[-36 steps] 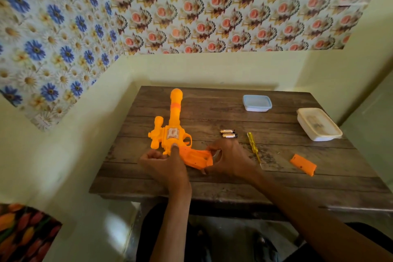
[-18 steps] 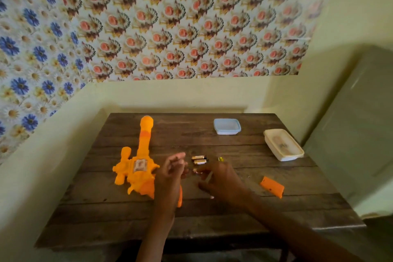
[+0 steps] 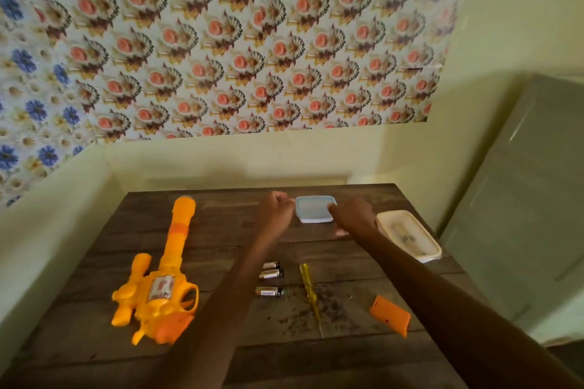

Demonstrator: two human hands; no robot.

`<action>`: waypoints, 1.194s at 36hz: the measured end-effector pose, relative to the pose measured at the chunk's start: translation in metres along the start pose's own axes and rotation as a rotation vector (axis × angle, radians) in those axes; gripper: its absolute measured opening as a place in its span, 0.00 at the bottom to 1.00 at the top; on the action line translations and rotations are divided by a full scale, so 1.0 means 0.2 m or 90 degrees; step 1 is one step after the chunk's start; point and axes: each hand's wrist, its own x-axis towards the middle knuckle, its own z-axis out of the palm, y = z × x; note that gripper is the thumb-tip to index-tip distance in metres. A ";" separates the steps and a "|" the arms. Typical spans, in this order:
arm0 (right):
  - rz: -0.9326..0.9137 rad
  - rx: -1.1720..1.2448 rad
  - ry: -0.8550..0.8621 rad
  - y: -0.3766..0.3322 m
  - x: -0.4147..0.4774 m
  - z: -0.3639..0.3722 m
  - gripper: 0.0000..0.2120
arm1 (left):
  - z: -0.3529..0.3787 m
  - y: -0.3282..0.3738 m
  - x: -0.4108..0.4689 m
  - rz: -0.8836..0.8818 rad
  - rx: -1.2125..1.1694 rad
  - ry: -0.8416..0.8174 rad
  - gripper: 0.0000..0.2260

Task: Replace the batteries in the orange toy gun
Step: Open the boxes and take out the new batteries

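Observation:
The orange toy gun (image 3: 164, 287) lies on the left of the wooden table (image 3: 221, 354), barrel pointing away, with no hand on it. Three batteries (image 3: 270, 278) lie loose in the middle, beside a yellow screwdriver (image 3: 308, 287). The orange battery cover (image 3: 390, 314) lies apart at the right. My left hand (image 3: 275, 207) hovers with curled fingers just left of a small blue-lidded box (image 3: 313, 213), and nothing shows in it. My right hand (image 3: 350, 215) is at that box's right edge, fingertips on the lid's corner; its grip is hidden.
A white lidded container (image 3: 407, 235) stands at the far right of the table, close to my right forearm. Dark crumbs are scattered around the screwdriver's tip. Walls close the table in at the back and left; a grey door (image 3: 521, 199) is at the right.
Both hands have left the gun and reached to the far side, to the blue-lidded box. A third battery now lies below the first two. The view has tilted up.

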 end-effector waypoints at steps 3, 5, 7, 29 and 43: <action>0.083 0.071 -0.023 -0.02 0.05 0.04 0.15 | 0.04 0.01 0.06 -0.057 -0.050 -0.039 0.11; 0.124 0.117 -0.029 0.00 0.09 0.06 0.16 | 0.06 0.02 0.09 -0.076 -0.094 -0.061 0.11; 0.147 0.133 -0.042 0.02 0.13 0.07 0.16 | 0.07 0.02 0.10 -0.080 -0.105 -0.066 0.10; -0.279 -0.052 -0.181 -0.12 -0.64 -0.22 0.08 | -0.35 -0.09 -0.57 -0.328 -0.379 -0.326 0.25; -0.485 -0.111 -0.193 -0.25 -0.65 -0.13 0.21 | -0.37 -0.20 -0.61 -0.351 -0.614 -0.353 0.13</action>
